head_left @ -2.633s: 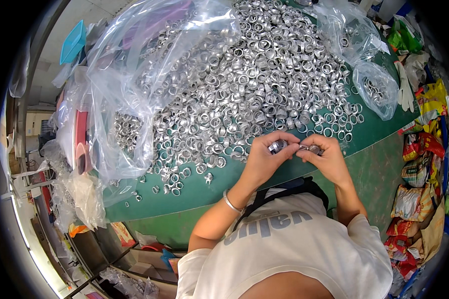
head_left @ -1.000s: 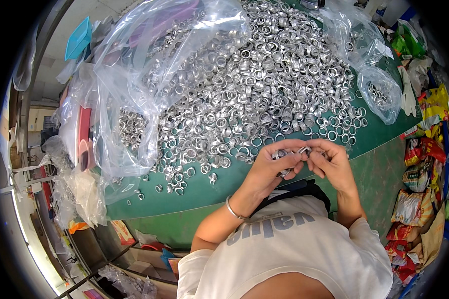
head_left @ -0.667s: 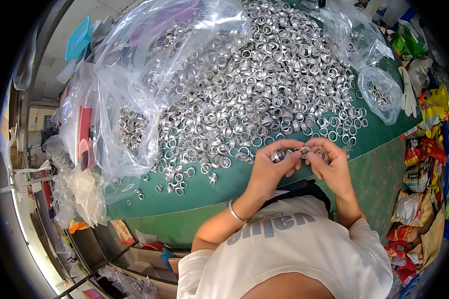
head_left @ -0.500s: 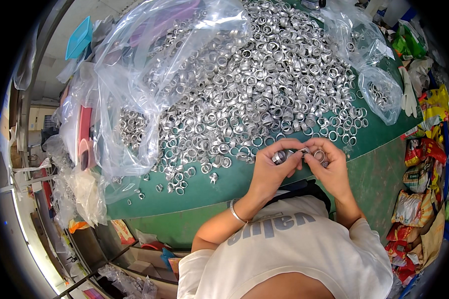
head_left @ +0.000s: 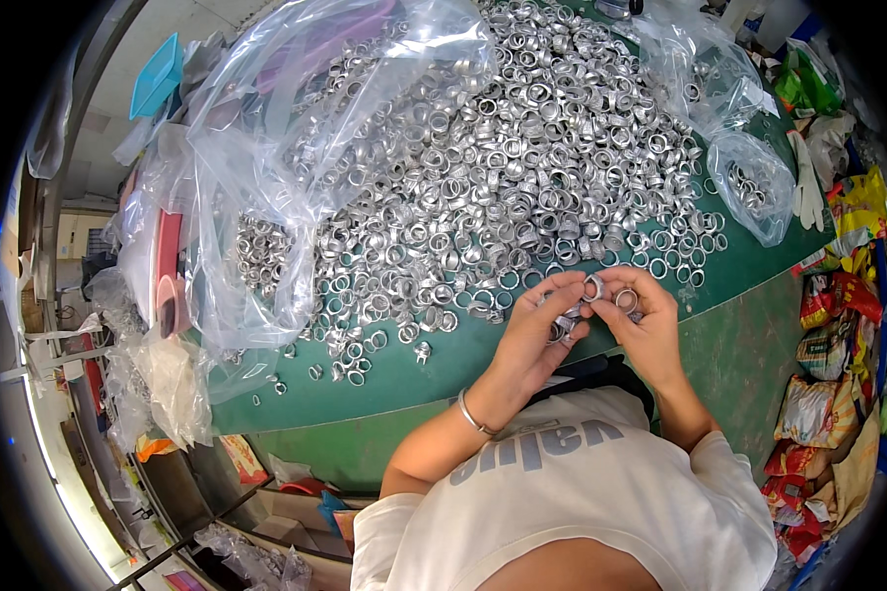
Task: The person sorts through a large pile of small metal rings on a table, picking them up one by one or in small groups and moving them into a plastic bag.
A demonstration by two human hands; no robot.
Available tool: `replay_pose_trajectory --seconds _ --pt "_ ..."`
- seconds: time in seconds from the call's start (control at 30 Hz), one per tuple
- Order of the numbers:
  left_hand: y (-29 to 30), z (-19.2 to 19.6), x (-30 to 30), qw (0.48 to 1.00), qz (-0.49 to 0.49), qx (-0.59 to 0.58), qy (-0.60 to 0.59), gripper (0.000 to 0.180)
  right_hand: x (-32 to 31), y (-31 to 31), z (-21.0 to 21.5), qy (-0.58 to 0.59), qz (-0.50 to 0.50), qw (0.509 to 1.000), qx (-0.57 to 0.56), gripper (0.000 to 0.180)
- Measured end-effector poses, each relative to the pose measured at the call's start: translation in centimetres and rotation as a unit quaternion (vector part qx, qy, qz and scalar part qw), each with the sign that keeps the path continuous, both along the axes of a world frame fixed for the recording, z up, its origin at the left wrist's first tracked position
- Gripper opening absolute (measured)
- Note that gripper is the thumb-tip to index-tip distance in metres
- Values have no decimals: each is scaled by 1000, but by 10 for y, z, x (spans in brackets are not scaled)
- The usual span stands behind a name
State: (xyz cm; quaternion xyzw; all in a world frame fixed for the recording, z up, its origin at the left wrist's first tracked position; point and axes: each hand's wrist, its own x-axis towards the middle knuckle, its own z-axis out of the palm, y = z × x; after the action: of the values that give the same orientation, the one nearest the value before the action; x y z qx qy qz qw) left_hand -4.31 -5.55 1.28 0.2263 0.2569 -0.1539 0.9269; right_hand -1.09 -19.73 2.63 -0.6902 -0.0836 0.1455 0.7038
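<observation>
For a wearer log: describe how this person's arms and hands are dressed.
Both hands, left hand and right hand, are bare, with no gloves. A thin silver bangle circles the left wrist. The forearms are uncovered; a white short-sleeved T-shirt with grey lettering ends above the elbows. No watch shows.

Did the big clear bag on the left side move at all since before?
No. The clear bag lies in the same spot on the green table, beside the pile of silver rings.
</observation>
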Motion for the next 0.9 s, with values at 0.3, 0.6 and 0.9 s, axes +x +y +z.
replay_pose_trajectory --seconds 0.3,0.6,0.9 --pt "0 -3 0 999 -9 -30 8 26 2 -4 -4 -35 28 998 -33 27" --pt "-4 -3 -1 994 -30 94 -39 24 5 -10 -3 92 47 993 50 25" --pt "3 -8 -5 976 5 217 -28 22 23 -37 -34 -166 -10 943 -289 18"
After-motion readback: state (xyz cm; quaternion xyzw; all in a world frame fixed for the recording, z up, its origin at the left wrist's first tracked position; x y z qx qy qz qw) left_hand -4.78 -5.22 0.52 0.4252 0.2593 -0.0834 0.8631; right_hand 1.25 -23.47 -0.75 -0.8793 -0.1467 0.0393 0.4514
